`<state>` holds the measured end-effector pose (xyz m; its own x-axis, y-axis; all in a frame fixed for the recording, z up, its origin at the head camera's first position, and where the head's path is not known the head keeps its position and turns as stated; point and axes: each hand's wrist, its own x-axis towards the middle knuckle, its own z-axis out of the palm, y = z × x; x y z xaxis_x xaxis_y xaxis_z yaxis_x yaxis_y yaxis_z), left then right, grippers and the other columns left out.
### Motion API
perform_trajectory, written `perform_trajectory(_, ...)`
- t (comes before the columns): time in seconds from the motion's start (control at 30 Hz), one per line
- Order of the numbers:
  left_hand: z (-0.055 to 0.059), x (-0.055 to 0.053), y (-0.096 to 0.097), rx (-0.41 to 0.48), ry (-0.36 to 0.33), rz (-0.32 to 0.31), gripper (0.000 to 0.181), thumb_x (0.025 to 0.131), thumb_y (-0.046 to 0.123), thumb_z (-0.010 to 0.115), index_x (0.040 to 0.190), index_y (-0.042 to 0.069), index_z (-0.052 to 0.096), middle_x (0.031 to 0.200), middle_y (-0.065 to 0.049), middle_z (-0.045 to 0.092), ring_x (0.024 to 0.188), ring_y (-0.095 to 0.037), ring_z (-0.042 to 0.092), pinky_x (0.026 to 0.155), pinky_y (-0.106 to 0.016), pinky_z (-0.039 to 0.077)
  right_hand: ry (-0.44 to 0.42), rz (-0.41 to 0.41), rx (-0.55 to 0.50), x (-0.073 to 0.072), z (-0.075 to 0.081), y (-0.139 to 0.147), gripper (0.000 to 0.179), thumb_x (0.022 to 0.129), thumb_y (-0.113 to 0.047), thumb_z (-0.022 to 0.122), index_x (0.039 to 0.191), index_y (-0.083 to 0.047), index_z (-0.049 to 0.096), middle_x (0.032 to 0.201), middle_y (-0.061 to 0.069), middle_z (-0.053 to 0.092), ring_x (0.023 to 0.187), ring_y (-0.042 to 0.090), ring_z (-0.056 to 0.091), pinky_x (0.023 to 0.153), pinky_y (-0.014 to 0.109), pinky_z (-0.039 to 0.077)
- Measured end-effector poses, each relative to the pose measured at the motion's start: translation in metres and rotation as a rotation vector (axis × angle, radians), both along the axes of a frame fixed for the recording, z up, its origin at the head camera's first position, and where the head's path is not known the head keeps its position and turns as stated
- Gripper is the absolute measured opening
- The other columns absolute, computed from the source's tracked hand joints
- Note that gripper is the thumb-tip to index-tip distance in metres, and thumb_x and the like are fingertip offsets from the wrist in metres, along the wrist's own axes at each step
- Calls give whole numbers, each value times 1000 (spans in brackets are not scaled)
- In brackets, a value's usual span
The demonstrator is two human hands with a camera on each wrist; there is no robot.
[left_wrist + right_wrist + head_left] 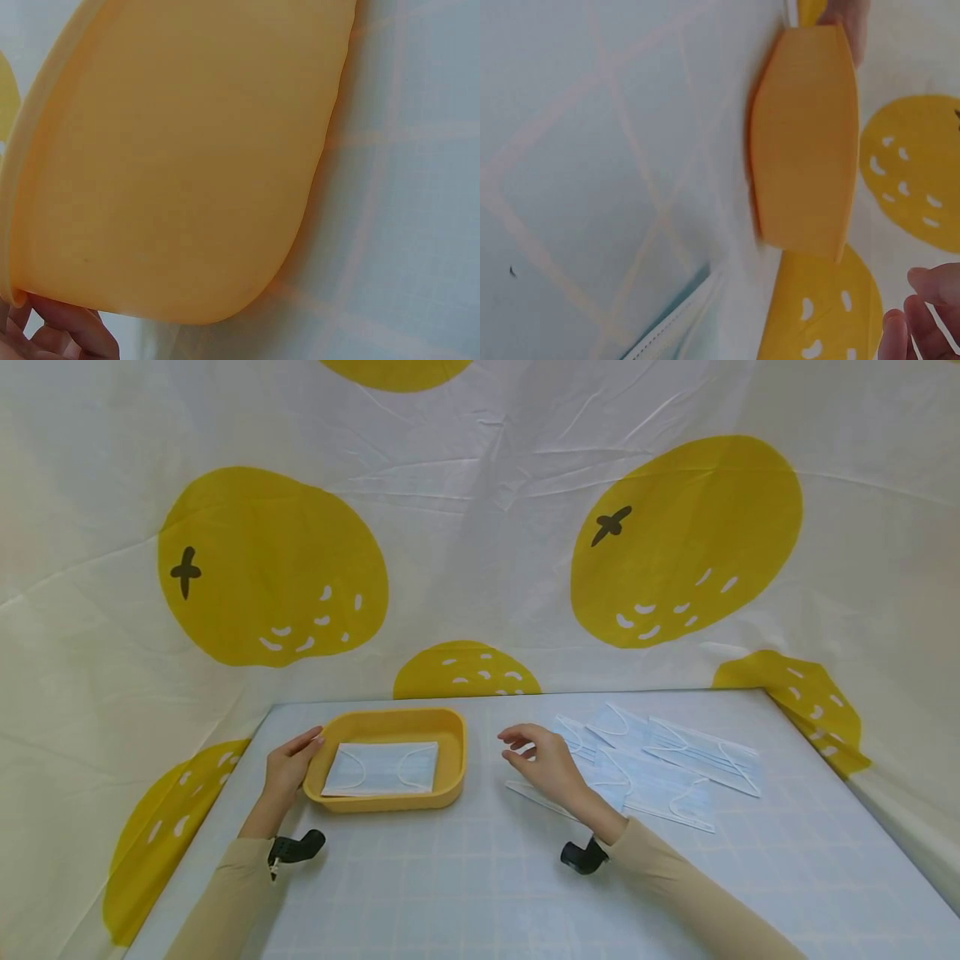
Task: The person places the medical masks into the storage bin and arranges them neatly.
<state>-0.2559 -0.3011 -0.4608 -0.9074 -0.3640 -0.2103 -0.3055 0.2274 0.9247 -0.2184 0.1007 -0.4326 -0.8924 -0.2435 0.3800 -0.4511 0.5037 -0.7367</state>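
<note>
A yellow plastic tray (459, 760) stands on the left half of the table. Inside it lies a flat, pale blue face mask (382, 768) with white ear loops. My left hand (288, 768) holds the tray by its left end; in the left wrist view the fingers (86, 330) curl beneath the rim. Between the tray and some loose face masks (667, 789), my right hand (543, 764) hovers with its fingers loosely bent and nothing in them. Its wrist and forearm partly cover the nearest mask (540, 797).
Several loose masks overlap on the right half of the table (450, 893), which has a pale checked cover. Behind the table hangs a white cloth (480, 543) printed with yellow fruit. Each wrist wears a black camera (300, 846).
</note>
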Motion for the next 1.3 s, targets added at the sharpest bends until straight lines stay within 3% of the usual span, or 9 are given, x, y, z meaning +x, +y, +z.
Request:
perform_trajectory(0.2, 0, 1, 0, 4, 4, -2, 52, 96, 36, 58, 142, 14, 49, 149, -9, 44, 92, 12, 49, 71, -1, 45, -2, -18, -2, 4, 0, 11, 25, 84, -6, 73, 108, -8, 69, 105, 8, 71, 90, 20, 65, 73, 27, 57)
perform_trajectory(0.6, 3, 2, 0, -28, 4, -8, 52, 96, 37, 56, 142, 13, 49, 149, -8, 44, 122, -7, 49, 73, 0, 43, 8, -73, -13, 9, -9, 40, 24, 83, -6, 74, 106, -8, 70, 102, 10, 72, 87, 20, 66, 70, 24, 56)
perform_trajectory(0.9, 0, 3, 0, -33, 17, -9, 52, 96, 37, 57, 141, 13, 49, 148, -7, 45, 128, -13, 47, 73, 0, 42, -3, -110, 9, 13, -16, 63, 23, 83, -7, 74, 106, -7, 70, 102, 10, 72, 87, 20, 65, 70, 24, 57)
perform_trajectory(1.3, 1, 2, 0, -8, -9, -6, 52, 96, 37, 56, 142, 13, 48, 150, -9, 42, 109, 1, 51, 71, -1, 44, -64, -188, 44, 20, -23, 92, 25, 84, -9, 73, 108, -9, 69, 103, 9, 72, 90, 20, 64, 74, 24, 55)
